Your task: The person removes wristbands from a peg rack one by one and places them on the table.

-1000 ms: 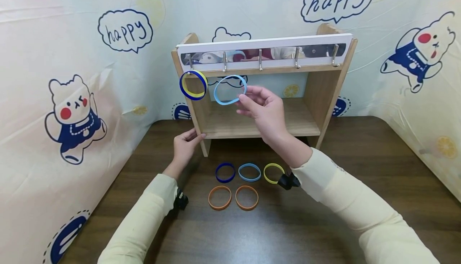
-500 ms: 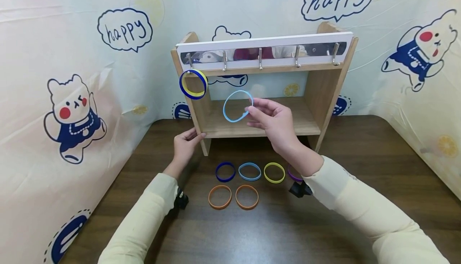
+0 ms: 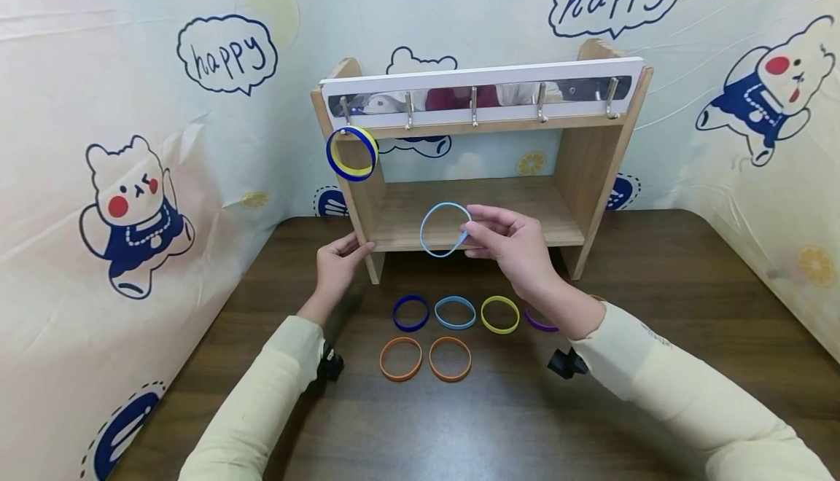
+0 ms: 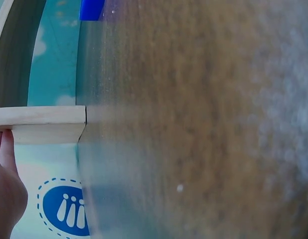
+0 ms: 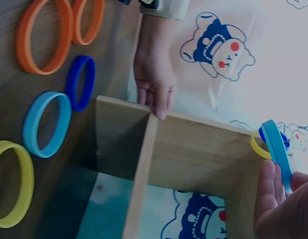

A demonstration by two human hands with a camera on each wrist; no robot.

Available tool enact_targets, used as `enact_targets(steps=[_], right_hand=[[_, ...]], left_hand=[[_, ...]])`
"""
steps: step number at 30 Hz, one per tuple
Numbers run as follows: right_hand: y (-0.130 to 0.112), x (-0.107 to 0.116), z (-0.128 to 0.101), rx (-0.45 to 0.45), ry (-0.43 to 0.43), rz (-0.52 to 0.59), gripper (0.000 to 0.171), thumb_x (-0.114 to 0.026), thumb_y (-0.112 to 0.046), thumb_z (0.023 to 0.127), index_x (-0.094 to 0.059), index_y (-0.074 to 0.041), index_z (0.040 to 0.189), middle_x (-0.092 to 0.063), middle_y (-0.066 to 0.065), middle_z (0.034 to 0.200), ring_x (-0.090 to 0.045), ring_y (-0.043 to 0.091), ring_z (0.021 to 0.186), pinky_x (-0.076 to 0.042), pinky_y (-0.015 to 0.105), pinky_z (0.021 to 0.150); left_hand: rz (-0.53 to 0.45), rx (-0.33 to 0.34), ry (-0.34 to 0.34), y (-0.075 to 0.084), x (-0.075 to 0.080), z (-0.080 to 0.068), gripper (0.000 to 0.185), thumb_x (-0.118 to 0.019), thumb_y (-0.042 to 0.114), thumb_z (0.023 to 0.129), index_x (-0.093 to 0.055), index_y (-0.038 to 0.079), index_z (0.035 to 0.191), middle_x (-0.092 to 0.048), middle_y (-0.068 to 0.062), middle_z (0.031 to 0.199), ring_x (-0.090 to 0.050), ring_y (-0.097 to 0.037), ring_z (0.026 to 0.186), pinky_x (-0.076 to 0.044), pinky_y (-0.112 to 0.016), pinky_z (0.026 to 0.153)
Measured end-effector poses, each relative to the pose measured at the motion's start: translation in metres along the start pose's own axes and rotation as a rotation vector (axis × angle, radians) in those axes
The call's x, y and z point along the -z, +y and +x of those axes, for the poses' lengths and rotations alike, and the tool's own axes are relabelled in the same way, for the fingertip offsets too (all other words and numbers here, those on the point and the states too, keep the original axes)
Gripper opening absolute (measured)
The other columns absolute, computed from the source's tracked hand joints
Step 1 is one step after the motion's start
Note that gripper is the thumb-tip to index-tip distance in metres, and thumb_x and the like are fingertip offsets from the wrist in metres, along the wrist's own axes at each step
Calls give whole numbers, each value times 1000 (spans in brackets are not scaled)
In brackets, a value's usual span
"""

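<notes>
My right hand (image 3: pixel 515 248) pinches a light-blue silicone wristband (image 3: pixel 423 239) between thumb and fingers, in front of the lower board of a wooden rack (image 3: pixel 485 211). In the right wrist view this wristband (image 5: pixel 276 149) stands edge-on above the fingers. My left hand (image 3: pixel 336 270) grips the rack's left side panel low down, thumb at its front edge and fingers on the outer side. From the rack's leftmost hook (image 3: pixel 345 109) hang a dark-blue wristband (image 3: pixel 332 166) and a yellow wristband, overlapping.
On the brown table lie wristbands: dark-blue (image 3: pixel 410 329), light-blue (image 3: pixel 455 327), yellow (image 3: pixel 500 331), a purple one (image 3: pixel 542 328) partly hidden by the right forearm, and two orange, left (image 3: pixel 400 380) and right (image 3: pixel 450 380). Several hooks line the rack's top rail (image 3: pixel 512 73). Printed cloth surrounds the table.
My right hand has moved down and slightly right with the light-blue wristband, away from the hook rail. The purple wristband has come partly into sight. The left hand stays in place.
</notes>
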State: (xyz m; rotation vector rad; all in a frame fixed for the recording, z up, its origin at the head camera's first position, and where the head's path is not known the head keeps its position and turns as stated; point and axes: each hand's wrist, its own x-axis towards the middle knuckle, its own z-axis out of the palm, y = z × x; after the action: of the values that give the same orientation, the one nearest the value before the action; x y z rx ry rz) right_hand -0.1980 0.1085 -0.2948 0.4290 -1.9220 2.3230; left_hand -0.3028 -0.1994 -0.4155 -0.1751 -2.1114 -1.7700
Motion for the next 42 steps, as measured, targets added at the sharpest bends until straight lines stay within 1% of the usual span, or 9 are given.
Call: enact_targets(steps=[5,9,11,13,16,18,25,34,42], right_hand=[[7,9,-6,-36,-6,-29,34,-65,0,92,-59,8,125,-71,11,95,-70,20,80,-58,36,72],[13,16,-12,-89,2,-53,36,-66,-1,92,-59,8,126,-71,10,95,-69,19,79,-58,35,72],[16,19,-15,-118,5,-69,36,-66,-2,92,-59,8,126,-70,14,98,-69,19,80,-58,35,72],[20,23,-17,-137,3,-86,36,-66,-3,92,-60,7,125,-71,13,98,-69,19,80,-58,35,72],[27,29,-22,-156,-5,-106,36,-67,-4,92,-59,9,125,-71,13,98,-70,20,80,-58,35,71],[31,33,-24,-160,-11,-126,36,-67,-4,92,-59,9,125,-72,10,95,-70,19,79,-58,36,72],[43,49,-35,-185,-46,-187,36,-66,-5,93,-58,11,124,-72,15,97,-70,20,81,-58,34,71],[58,60,-49,-259,-70,-172,36,-64,-2,93,-56,14,124,-72,15,96,-70,21,81,-58,34,72],[69,70,-61,-299,-101,-192,36,-63,0,93,-55,16,124,-71,19,98,-69,30,85,-58,35,71]], left_hand=[[-2,-7,2,0,0,0,43,-83,25,80,-71,2,115,-70,-15,108,-67,-19,99,-55,-28,81],[-3,-13,1,0,1,1,44,-82,26,80,-71,2,115,-70,-15,108,-68,-19,99,-55,-28,80],[-5,-12,-1,0,1,1,44,-82,26,80,-71,2,115,-70,-15,108,-67,-18,99,-55,-27,80],[-2,-8,-3,-1,1,1,45,-82,27,80,-71,2,116,-70,-15,108,-67,-18,99,-55,-27,80],[-5,-7,-5,-1,1,0,44,-83,26,80,-71,2,115,-70,-16,108,-67,-19,100,-55,-28,80],[-4,-9,-6,-1,0,0,44,-82,26,80,-71,2,115,-70,-16,108,-67,-19,100,-55,-28,80],[-16,-22,-11,-2,0,0,43,-82,25,81,-71,2,116,-70,-15,108,-68,-17,99,-55,-26,80],[-30,-36,-9,-3,-1,1,42,-82,23,80,-71,2,114,-71,-15,106,-68,-15,96,-55,-25,78],[-25,-38,-13,-1,0,0,39,-81,21,81,-72,2,114,-70,-17,107,-68,-15,97,-55,-25,78]])
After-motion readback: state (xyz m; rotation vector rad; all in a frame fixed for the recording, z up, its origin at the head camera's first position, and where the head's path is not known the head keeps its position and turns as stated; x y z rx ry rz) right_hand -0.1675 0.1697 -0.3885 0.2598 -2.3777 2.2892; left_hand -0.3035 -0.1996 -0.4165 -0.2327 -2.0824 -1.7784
